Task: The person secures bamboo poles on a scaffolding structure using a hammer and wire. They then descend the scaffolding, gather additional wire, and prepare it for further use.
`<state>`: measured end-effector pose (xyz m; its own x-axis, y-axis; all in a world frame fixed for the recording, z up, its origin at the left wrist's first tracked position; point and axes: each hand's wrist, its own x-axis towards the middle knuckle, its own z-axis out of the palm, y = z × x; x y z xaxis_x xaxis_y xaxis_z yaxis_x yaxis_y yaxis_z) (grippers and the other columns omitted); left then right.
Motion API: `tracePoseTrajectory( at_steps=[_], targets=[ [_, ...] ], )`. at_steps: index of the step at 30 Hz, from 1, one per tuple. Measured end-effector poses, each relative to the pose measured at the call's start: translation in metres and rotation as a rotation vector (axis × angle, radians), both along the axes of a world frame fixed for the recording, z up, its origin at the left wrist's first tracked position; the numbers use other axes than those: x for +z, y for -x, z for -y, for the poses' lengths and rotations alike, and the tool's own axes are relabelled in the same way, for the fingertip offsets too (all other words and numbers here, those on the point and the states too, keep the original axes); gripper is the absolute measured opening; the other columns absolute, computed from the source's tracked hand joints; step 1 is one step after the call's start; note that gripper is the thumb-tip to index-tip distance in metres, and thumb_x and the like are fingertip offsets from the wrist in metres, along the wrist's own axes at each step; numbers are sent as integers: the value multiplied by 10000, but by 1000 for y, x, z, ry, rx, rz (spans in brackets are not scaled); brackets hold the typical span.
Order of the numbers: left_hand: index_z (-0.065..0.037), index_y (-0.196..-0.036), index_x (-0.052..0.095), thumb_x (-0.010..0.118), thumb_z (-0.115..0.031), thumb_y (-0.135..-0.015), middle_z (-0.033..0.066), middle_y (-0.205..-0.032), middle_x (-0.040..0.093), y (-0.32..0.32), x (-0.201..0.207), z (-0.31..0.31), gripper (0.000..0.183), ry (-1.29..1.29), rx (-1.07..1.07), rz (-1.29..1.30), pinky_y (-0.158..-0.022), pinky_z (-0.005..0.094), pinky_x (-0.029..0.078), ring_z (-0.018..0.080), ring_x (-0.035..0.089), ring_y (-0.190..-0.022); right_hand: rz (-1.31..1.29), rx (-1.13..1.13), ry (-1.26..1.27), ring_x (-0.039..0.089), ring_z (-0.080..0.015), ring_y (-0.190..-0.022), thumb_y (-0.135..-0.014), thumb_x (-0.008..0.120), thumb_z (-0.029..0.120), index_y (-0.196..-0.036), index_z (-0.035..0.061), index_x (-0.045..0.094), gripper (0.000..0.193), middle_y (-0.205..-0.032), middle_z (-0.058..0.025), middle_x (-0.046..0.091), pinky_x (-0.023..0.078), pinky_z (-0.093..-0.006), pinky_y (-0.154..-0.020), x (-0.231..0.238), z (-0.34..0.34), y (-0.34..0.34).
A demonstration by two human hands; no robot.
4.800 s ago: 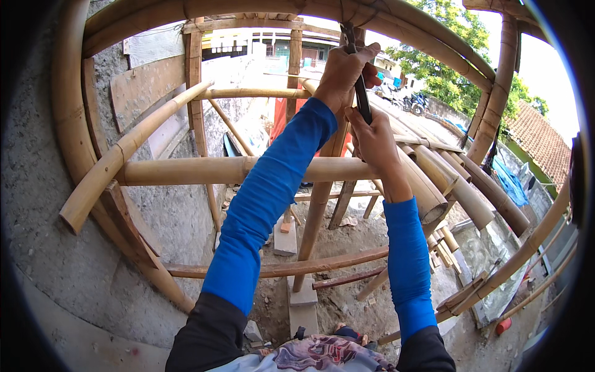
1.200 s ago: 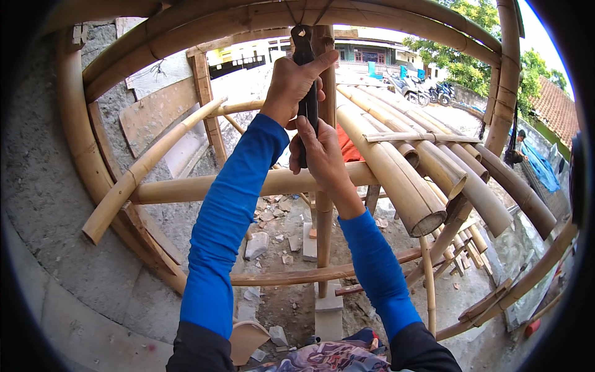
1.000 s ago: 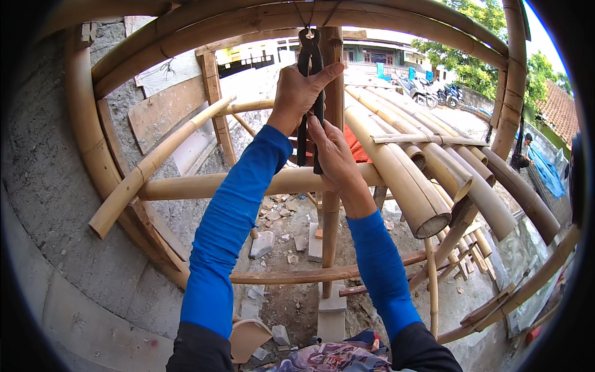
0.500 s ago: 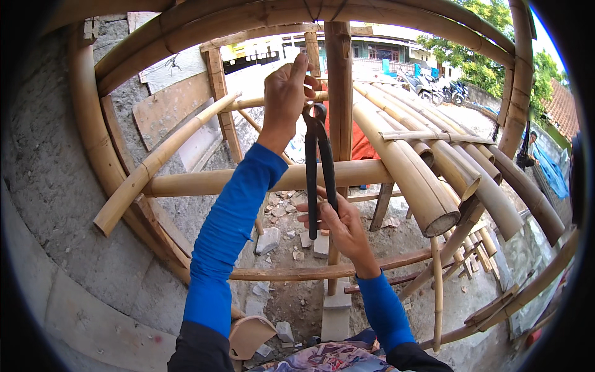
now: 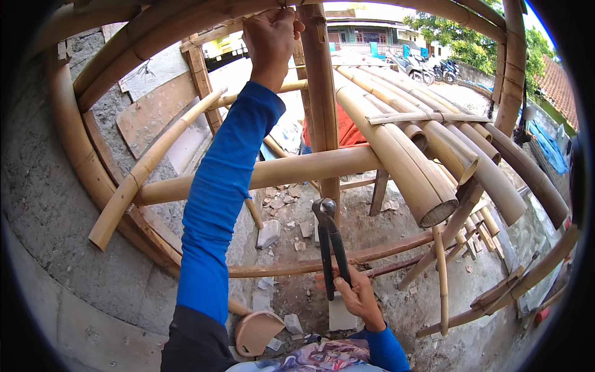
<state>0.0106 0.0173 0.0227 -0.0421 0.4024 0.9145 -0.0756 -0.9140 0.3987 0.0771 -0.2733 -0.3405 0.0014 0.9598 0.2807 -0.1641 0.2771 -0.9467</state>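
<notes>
My left hand (image 5: 271, 40) is raised to the upper bamboo beam (image 5: 164, 38), its fingers pinched together at the beam's underside. A thin dark strand shows at the fingertips, too small to make out. Lower down, my right hand (image 5: 359, 299) grips a pair of pincers (image 5: 331, 239) by the black handles. The metal jaws point up and away from me, below the horizontal bamboo pole (image 5: 310, 168) and in front of the upright post (image 5: 320, 93).
To the right, several bamboo poles (image 5: 414, 177) lie side by side with cut ends toward me, under a thin crosspiece (image 5: 427, 116). A rough wall (image 5: 37, 155) stands left. Rubble (image 5: 268, 234) and a tan plastic piece (image 5: 257, 333) lie below. Motorbikes (image 5: 412, 68) stand far back.
My left hand has risen to the upper beam. My right hand has lowered with the pincers, away from the left hand, and the view has shifted slightly.
</notes>
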Motion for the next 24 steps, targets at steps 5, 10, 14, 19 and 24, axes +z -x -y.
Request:
tracePoseTrajectory(
  at_steps=[5, 10, 14, 19, 24],
  targets=[
    [-40, -767, 779, 692, -210, -883, 109, -676, 732, -15, 4, 8, 224, -212, 607, 13, -619, 355, 553, 244, 708, -609, -67, 38, 53, 722, -270, -1007, -1068, 477, 157, -1346, -57, 514, 353, -1179, -216, 699, 581, -378, -884, -7, 11, -9],
    [-63, -734, 762, 685, -172, -843, 159, -708, 727, -20, 4, 22, 172, -266, 827, 18, -662, 448, 551, 365, 719, -696, 34, 140, -6, 714, -267, -1027, -1063, 494, 140, -1337, -67, 507, 344, -1162, -215, 704, 567, -378, -913, -7, 16, -16],
    [-76, -842, 757, 687, -336, -918, 183, -817, 743, -1, 8, 55, 280, -220, 1048, -310, -687, 491, 548, 380, 725, -769, 93, 295, 18, 710, -218, -997, -1054, 534, 185, -1255, -56, 573, 316, -1089, -167, 731, 552, -345, -889, 0, 29, -28],
    [-55, -1034, 724, 728, -238, -894, 150, -870, 728, 6, 46, 76, 231, -649, 1005, -254, -767, 426, 549, 322, 712, -826, 129, 493, -110, 683, -169, -842, -1042, 562, 207, -1157, -19, 621, 260, -921, -93, 717, 526, -327, -760, 24, 45, -62],
    [-6, -1072, 664, 733, -63, -822, 182, -989, 702, -39, 72, 106, 266, -500, 1004, -348, -865, 433, 529, 348, 686, -933, 32, 740, -111, 659, -157, -798, -1046, 554, 171, -1151, -29, 594, 229, -865, -74, 675, 516, -321, -715, 45, 56, -99]
  ],
)
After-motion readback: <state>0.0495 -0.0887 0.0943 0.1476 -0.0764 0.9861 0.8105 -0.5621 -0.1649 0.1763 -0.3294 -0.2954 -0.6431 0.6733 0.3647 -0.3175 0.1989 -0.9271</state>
